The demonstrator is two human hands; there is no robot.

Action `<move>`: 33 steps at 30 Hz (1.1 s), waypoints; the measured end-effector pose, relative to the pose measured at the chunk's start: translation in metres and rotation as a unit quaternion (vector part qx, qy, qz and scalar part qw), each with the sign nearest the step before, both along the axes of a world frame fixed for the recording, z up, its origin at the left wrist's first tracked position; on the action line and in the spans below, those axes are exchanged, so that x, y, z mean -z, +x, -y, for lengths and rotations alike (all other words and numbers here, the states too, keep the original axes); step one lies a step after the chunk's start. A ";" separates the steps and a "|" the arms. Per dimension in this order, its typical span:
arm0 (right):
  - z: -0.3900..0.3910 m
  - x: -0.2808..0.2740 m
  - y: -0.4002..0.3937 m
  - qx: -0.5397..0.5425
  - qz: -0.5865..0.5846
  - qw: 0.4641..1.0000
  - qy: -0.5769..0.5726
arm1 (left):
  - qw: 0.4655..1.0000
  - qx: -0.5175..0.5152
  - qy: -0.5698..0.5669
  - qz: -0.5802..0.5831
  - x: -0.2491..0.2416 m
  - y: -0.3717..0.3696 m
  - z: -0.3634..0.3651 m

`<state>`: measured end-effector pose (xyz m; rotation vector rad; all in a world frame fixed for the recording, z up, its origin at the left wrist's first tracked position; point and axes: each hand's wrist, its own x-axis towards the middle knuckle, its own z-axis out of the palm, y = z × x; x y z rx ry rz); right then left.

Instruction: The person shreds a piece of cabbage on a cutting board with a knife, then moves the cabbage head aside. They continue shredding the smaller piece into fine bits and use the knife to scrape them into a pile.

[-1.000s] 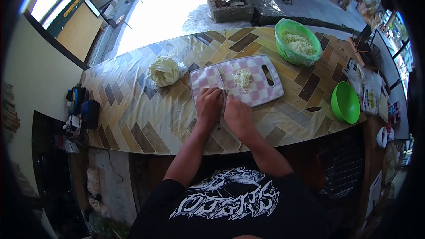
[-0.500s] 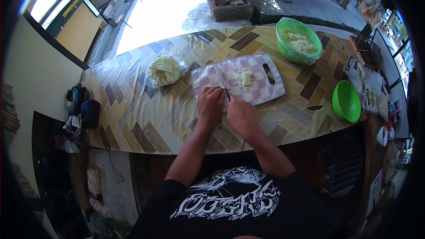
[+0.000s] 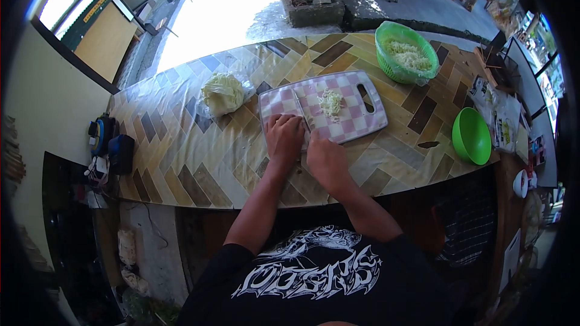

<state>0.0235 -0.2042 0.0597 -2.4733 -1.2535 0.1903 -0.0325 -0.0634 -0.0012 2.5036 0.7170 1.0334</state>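
My right hand (image 3: pixel 327 160) is closed around a kitchen knife (image 3: pixel 300 105), its blade pointing away from me over the pink-and-white checked cutting board (image 3: pixel 356 124). Just left of the blade, my left hand (image 3: pixel 286 137) presses down on the board's near edge with curled fingers. What lies under those fingers is hidden. A small heap of shredded cabbage (image 3: pixel 330 105) sits on the board to the right of the knife. Beyond the board's left side, a partly cut head of cabbage (image 3: pixel 222 93) rests on a clear plastic bag.
A green basket (image 3: pixel 393 72) with shredded cabbage (image 3: pixel 409 57) stands at the back right. An upright-tilted green bowl (image 3: pixel 471 137) is near the right end of the table (image 3: pixel 199 145). Dark pouches (image 3: pixel 122 154) sit at the left edge, plastic packets (image 3: pixel 500 111) at the far right.
Both hands stay at the board's near edge; the left fingers have shifted slightly. The knife's angle differs a little. The whole view has moved very slightly.
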 end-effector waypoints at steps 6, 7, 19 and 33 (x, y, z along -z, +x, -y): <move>-0.005 0.009 0.009 0.005 0.009 1.000 0.022 | 1.000 -0.012 -0.016 -0.016 -0.001 -0.002 0.001; -0.004 0.007 0.010 -0.002 0.011 1.000 0.023 | 1.000 -0.008 -0.016 -0.013 -0.001 -0.002 0.000; 0.039 0.001 0.016 -0.005 0.032 0.998 -0.051 | 0.999 -0.023 -0.042 -0.004 -0.006 -0.005 0.002; 0.034 0.004 0.009 -0.016 -0.016 1.000 -0.018 | 0.998 -0.019 -0.052 0.019 -0.004 -0.005 -0.001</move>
